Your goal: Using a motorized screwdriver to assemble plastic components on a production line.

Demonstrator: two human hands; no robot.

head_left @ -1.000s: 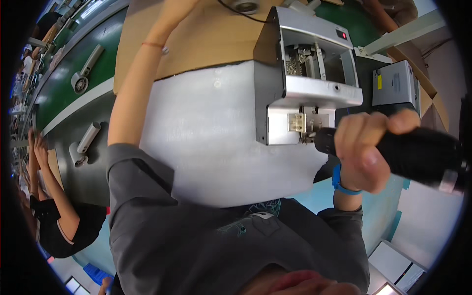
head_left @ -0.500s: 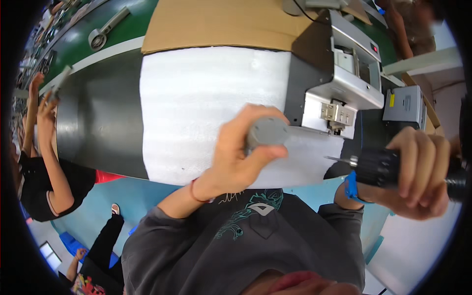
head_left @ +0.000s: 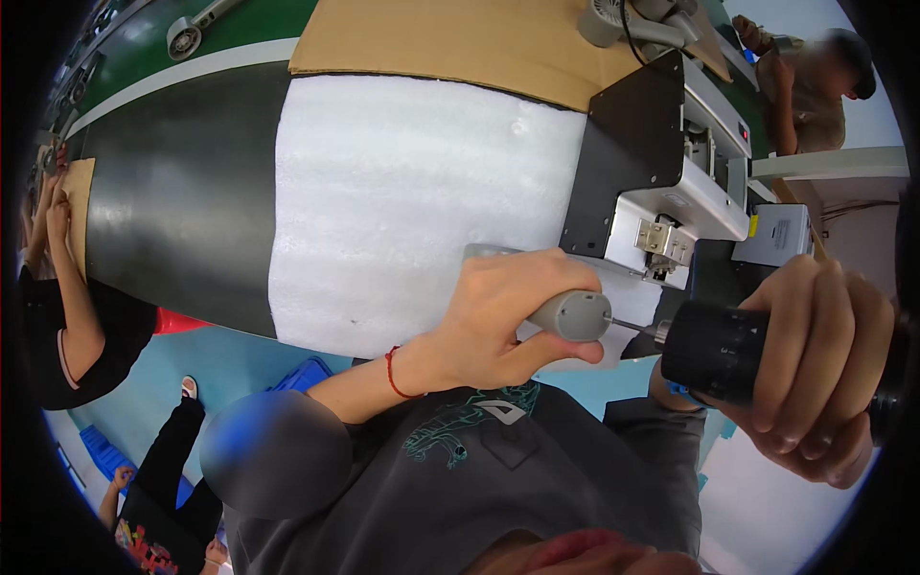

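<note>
My left hand (head_left: pixel 503 316) is closed around a grey handheld fan (head_left: pixel 581 316), matching the fans on the bench. Its round handle end, with small holes, faces right between thumb and fingers, and another grey part shows behind my knuckles. My right hand (head_left: pixel 815 364) grips a black electric screwdriver (head_left: pixel 714 352) lying nearly level. Its thin metal bit points left, with the tip at the handle's end face; whether it sits in a hole is too small to tell. Both hands are above the near edge of a white foam sheet (head_left: pixel 422 182).
Beyond the foam lies a cardboard sheet (head_left: pixel 450 38), with a grey fan (head_left: pixel 606 21) at its right. A black and silver machine (head_left: pixel 676 163) stands right of the foam. Farther right is a grey box-shaped unit (head_left: pixel 774 233). Co-workers are at the left and far right.
My left hand has moved right and turned the fan's handle end toward the screwdriver. The gap between bit and handle has closed. The view has shifted slightly.
</note>
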